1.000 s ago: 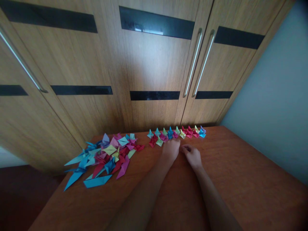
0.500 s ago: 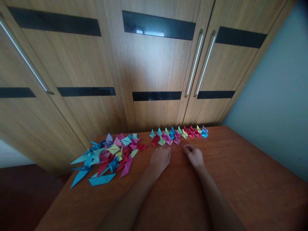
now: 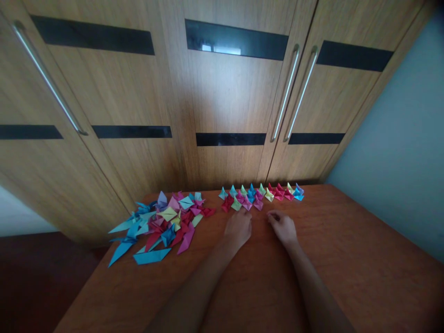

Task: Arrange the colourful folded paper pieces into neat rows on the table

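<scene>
My left hand (image 3: 239, 228) rests on the wooden table with its fingers curled in, and no paper shows in it. Its knuckles come close to a light green folded paper piece (image 3: 237, 204) and a pink one (image 3: 247, 202); whether they touch I cannot tell. To the right lies my right hand (image 3: 283, 227), fingers bent loosely toward the thumb, nothing visible between them. Beyond both hands, small folded paper pieces in several colours stand in a back row, with more in front, among them a red piece (image 3: 227, 202) and a yellow piece (image 3: 269, 194).
A heap of larger folded paper pieces (image 3: 168, 236), blue, red, pink and green, covers the table's left part. Behind the table (image 3: 347, 259) rise wooden cupboard doors (image 3: 229, 92) with long metal handles (image 3: 285, 92). A pale wall (image 3: 395, 162) borders the right.
The whole view has shifted slightly, so everything sits a little farther right. Both hands keep nearly the same pose and place by the paper pieces.
</scene>
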`<state>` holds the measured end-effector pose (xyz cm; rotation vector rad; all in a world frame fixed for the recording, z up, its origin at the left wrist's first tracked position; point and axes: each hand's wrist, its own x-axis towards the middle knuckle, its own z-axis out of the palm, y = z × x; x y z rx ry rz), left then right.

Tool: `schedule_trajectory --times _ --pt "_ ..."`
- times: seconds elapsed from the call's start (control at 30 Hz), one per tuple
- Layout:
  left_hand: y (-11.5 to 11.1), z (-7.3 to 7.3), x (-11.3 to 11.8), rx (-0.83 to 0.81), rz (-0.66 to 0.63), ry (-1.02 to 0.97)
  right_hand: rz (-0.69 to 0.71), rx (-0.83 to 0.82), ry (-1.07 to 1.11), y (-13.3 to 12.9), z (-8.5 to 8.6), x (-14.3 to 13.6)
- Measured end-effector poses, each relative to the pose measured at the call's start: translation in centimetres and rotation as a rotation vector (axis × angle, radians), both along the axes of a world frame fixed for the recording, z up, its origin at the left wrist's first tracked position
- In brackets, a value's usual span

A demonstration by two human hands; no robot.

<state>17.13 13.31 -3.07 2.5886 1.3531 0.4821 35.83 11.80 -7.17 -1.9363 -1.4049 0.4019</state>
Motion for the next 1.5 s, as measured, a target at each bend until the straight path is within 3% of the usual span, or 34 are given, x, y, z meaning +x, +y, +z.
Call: schedule_trajectory --times 0.13,0.27,0.4,0.53,0.67,0.9,1.2,1.4,1.5 --pt "-1.9 0.9 -1.3 -0.011 -0.05 -0.062 0.016 -0.054 -0.084 -0.3 0.6 -0.5" --pt "-3.7 2.6 -5.1 -0.023 -0.062 -0.195 0.071 -0.088 -0.16 -0.8 1.1 -1.4" --pt "-4.2 3.7 -12.0 0.021 0.098 -0.167 0.177 -0.074 -0.181 -1.1 1.3 -2.7" --pt "-4.4 3.4 -19.3 0.091 0.327 -0.096 0.261 -0.061 -0.195 -1.4 1.5 -4.1" --pt "-4.8 2.5 -23.0 0.122 0.489 -0.052 0.299 -0.046 -0.213 -1.6 1.4 -4.6" --pt "-5.1 1.3 -23.2 0.098 0.416 0.039 0.3 -0.038 -0.195 -1.5 1.1 -4.3" --pt "-5.1 1.6 -23.6 0.045 0.416 0.039 0.295 -0.042 -0.162 -1.4 1.0 -4.2" --pt "-5.1 1.8 -23.9 0.165 0.468 -0.043 0.294 -0.052 -0.149 -1.4 1.0 -4.2" --pt "-5.3 2.1 -23.2 0.217 0.432 -0.127 0.304 -0.028 -0.125 -1.5 1.2 -4.2"
